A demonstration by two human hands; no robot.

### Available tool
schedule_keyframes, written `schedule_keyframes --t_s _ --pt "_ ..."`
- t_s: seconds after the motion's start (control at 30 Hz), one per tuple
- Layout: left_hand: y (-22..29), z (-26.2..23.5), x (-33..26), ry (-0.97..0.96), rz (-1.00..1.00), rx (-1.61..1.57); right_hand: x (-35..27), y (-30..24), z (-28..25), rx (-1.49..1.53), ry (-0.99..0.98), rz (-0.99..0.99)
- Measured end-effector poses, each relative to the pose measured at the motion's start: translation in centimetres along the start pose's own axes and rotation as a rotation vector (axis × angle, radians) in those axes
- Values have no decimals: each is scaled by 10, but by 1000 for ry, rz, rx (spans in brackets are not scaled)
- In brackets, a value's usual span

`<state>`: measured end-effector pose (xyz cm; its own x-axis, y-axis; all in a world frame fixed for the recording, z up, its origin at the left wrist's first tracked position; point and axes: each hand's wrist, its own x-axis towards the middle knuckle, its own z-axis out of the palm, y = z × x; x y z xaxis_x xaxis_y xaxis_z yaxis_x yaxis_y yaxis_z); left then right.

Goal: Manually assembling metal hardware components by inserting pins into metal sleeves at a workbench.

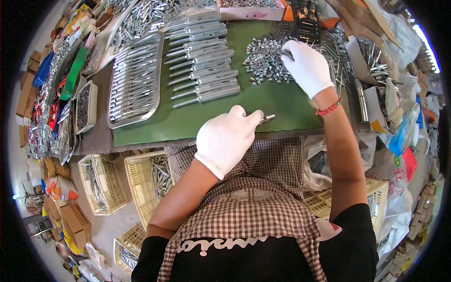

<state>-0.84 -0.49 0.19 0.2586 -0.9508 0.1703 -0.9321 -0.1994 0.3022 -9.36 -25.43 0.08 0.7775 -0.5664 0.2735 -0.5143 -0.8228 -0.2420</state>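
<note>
My left hand (228, 138), in a white glove, is closed around a slim metal rod. The bright stepped end of the rod (267, 119) sticks out past my thumb and forefinger, over the front of the green work surface (282, 110). My right hand (306, 68), also white-gloved, is at the right side of a heap of small shiny metal caps (264, 58). Its fingers are bent towards the thumb; anything between the fingertips is too small to make out. Several metal rods with thick sleeves (206, 70) lie stacked in a column left of the heap.
A metal tray (159, 94) of slender rods lies on the left. Loose metal parts (145, 19) are piled along the back, beside a shallow box (253, 13). Thin pins (339, 61) and a thick metal cylinder (361, 101) lie right. Cream crates (141, 176) stand below the table.
</note>
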Motion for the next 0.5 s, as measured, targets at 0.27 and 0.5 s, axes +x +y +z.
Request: schedule_keyframes --t_s 0.27,0.5 --pt "-1 2 1 19 7 10 6 -5 -4 -27 1 -42" --pt "0 3 0 26 15 25 14 -5 -2 -140 -166 -44"
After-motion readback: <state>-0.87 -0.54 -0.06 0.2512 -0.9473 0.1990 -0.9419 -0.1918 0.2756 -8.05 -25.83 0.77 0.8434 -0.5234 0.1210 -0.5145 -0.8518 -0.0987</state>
